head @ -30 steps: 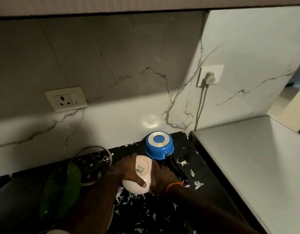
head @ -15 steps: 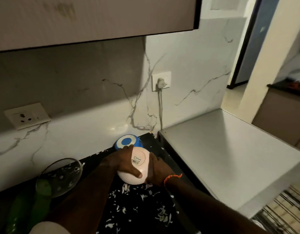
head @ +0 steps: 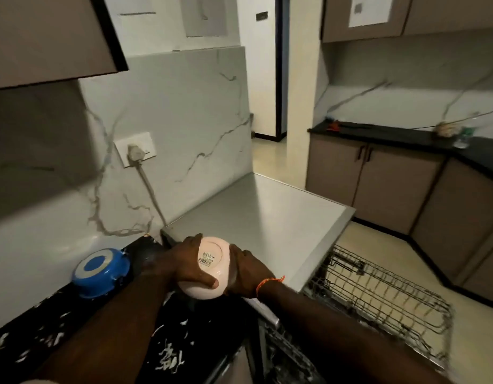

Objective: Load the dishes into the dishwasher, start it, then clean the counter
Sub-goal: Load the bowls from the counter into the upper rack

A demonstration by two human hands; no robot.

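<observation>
Closest, the black speckled counter [head: 106, 342] runs off the bottom edge. Above its right end, both hands hold a pink bowl [head: 212, 266] upside down. The left hand [head: 188, 266] curls round its 9 o'clock side, the right hand [head: 246, 270] its 3 o'clock side, hiding part of the rim. At 4 o'clock the pulled-out dishwasher rack [head: 378, 297] looks blurry. At 9 o'clock sits an upside-down blue pan [head: 101, 273]. Farther back, a plug [head: 135, 153] sits in the wall.

Dim kitchen, brighter doorway, motion blur, wide-angle distortion
</observation>
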